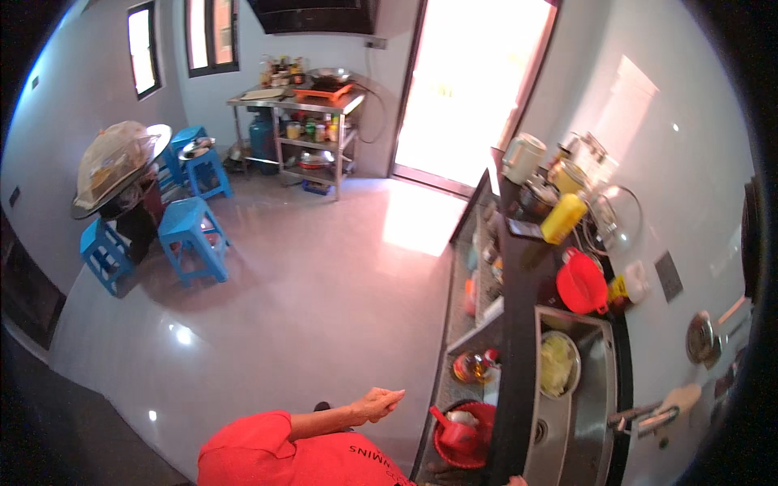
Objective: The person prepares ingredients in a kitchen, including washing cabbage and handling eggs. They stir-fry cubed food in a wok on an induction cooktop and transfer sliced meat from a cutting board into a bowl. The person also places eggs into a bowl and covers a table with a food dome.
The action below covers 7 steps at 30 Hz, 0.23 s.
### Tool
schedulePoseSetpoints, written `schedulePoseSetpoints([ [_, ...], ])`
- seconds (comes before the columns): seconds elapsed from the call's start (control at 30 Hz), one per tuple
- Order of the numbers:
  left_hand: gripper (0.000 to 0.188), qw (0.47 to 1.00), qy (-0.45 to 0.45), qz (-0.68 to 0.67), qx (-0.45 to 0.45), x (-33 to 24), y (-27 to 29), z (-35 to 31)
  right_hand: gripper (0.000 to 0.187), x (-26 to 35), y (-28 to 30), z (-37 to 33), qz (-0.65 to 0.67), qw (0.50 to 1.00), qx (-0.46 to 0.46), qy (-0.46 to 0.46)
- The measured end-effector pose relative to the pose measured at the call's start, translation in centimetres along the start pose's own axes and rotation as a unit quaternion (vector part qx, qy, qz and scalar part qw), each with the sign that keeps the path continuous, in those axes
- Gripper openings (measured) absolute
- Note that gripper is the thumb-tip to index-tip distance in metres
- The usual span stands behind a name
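Observation:
My left hand (378,404) reaches out from a red short sleeve over the floor, left of the counter. Its fingers are curled together, and I see nothing in them. Of my right hand (516,481) only a small part shows at the lower edge, beside the sink; its fingers are hidden. The steel sink (585,429) is set in the black counter (519,356). A bowl of pale green, cut-up food (557,364) sits in the sink's far part. Below the counter, a red basin (485,425) holds a red scoop (454,433).
Beyond the sink are a red colander (581,281), a yellow bottle (563,219), a phone (525,230) and a kettle (524,158). A bottle of amber liquid (468,367) stands below the counter. Blue stools (194,235) surround a covered table (113,170) at left; a steel worktable (312,104) stands far back.

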<state>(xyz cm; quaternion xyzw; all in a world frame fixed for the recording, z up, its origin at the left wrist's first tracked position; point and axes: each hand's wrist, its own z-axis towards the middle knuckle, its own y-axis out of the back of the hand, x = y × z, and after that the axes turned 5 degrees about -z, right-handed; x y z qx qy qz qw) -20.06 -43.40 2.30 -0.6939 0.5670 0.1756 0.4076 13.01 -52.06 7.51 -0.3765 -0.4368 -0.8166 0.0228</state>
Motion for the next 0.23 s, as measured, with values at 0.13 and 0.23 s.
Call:
schedulePoseSetpoints([
  [0.13,0.038,0.996,-0.028,-0.056,-0.065,-1.8,9.5,-1.8,0.017,13.2,-10.0,-3.2,0.061,0.963,0.159,0.21],
  [0.23,0.039,0.988,-0.053,-0.112,-0.091,-3.0,15.8,-2.4,0.018,11.4,-25.1,-1.4,-0.138,0.914,0.221,0.31],
])
